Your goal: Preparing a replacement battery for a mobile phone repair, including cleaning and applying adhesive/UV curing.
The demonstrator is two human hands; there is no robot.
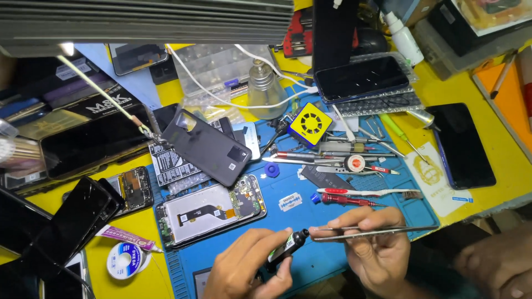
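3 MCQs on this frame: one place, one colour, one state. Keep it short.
1. Where does the opened phone lie?
A. on the blue mat
B. on the yellow table
C. in the left hand

2. What colour is the square fan?
A. red
B. yellow
C. green

3. What is the right hand doing?
A. resting empty
B. holding a phone
C. holding tweezers at the tip of a small black tube

Key: 1 A, the phone sits wholly on the mat. 2 B, its casing is yellow around a dark grille. 3 C, the fingers pinch the tweezers, whose points meet the tube held by the left hand.
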